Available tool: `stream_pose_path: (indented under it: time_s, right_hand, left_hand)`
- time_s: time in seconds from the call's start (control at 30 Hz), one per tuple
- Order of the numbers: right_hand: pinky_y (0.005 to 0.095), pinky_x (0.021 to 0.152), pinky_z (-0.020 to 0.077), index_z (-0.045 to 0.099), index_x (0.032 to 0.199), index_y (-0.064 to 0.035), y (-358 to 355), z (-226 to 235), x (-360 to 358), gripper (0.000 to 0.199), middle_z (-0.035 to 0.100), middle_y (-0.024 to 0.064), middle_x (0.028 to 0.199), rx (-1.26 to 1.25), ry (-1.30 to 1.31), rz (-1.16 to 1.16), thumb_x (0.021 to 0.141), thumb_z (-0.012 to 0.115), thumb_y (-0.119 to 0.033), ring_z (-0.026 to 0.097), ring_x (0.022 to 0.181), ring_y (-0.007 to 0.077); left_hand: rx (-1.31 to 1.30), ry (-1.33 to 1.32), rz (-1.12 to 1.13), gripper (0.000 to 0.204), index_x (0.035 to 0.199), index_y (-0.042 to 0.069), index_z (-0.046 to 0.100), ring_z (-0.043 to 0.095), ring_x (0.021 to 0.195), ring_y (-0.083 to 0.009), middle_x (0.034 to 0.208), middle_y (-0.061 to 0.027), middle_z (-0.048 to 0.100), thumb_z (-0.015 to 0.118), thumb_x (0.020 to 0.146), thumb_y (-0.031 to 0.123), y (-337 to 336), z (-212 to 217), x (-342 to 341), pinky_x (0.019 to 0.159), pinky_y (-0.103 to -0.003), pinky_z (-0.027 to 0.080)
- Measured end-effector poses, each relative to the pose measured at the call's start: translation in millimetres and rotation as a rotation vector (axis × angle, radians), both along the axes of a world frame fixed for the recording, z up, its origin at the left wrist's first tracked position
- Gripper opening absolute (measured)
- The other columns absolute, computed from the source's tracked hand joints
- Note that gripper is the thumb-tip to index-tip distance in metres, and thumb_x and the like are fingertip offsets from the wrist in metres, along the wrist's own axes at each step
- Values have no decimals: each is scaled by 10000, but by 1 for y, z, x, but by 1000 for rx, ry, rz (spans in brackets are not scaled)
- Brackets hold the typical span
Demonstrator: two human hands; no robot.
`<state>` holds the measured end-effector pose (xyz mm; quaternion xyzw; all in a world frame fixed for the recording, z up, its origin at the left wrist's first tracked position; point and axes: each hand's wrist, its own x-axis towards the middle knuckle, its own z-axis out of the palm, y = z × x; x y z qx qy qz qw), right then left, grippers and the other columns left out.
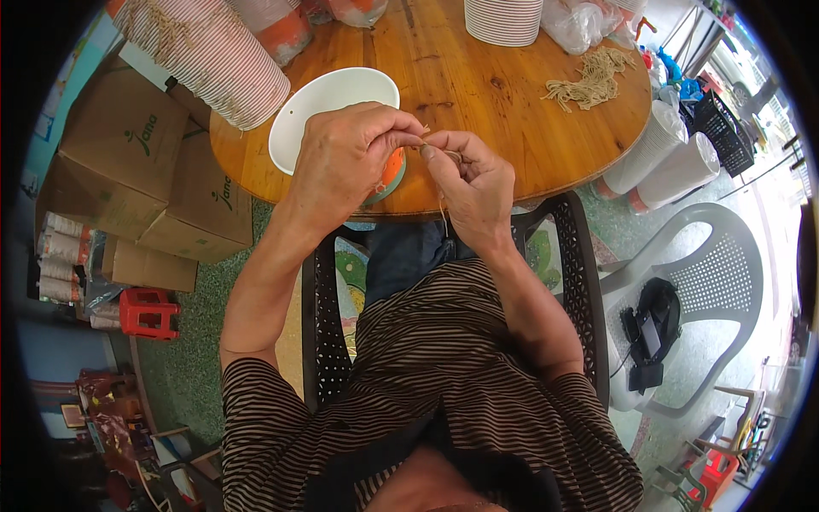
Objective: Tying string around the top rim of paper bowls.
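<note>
My left hand (pixel 337 162) and my right hand (pixel 474 183) meet above the near edge of the table, fingertips almost touching. Both pinch a thin piece of tan twine (pixel 443 205), and one end of it dangles below the right hand. A paper bucket (pixel 333 88), white inside with orange and green outside, lies tilted behind and under my left hand. That hand hides much of its side, and whether it touches the bucket I cannot tell. A loose bundle of tan twine (pixel 590 79) rests on the right part of the table.
The round wooden table (pixel 444 94) bears a long nested stack of buckets (pixel 209 55) at left and another stack (pixel 503 19) at the back. Cardboard boxes (pixel 111 154) and a red stool (pixel 148 312) stand left. A grey plastic chair (pixel 717 256) holding a black bag (pixel 657 320) stands right.
</note>
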<state>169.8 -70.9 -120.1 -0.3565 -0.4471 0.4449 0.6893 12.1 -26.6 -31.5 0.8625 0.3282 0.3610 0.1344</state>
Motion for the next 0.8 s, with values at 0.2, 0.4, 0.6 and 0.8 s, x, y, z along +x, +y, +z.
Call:
stream_pose_path:
  time_s: [0.2, 0.4, 0.6, 0.8]
  right_hand:
    - [183, 540, 318, 713, 1087, 48, 2, 0, 2, 124, 534, -100, 742, -2, -53, 0, 1014, 684, -48, 418, 639, -18]
    - [190, 542, 342, 716, 1080, 42, 5, 8, 6, 126, 533, -93, 720, 55, -153, -34, 1001, 699, -56, 436, 640, -14]
    - [192, 550, 351, 717, 1072, 43, 10, 9, 9, 124, 547, -89, 720, 51, -155, -43, 998, 701, -56, 442, 643, -13]
    - [184, 575, 375, 713, 1070, 46, 8, 13, 10, 152, 606, -72, 782, -31, -109, 16, 1017, 681, -92, 481, 672, -11]
  left_hand:
    - [201, 152, -49, 86, 991, -17, 724, 727, 780, -237, 896, -110, 741, 717, 905, -17, 3, 1, -2, 693, -329, 567]
    - [-70, 129, -29, 93, 969, -26, 698, 671, 747, -208, 851, -102, 707, 716, 936, 59, 6, 12, -3, 685, -338, 523]
    - [-452, 75, -49, 112, 976, -16, 718, 615, 767, -84, 858, -27, 697, 716, 970, 96, 15, 23, -8, 699, -268, 511]
    - [-547, -120, -177, 209, 1145, 9, 693, 638, 827, -29, 925, 16, 715, 746, 973, 116, 26, 16, -13, 749, -208, 529]
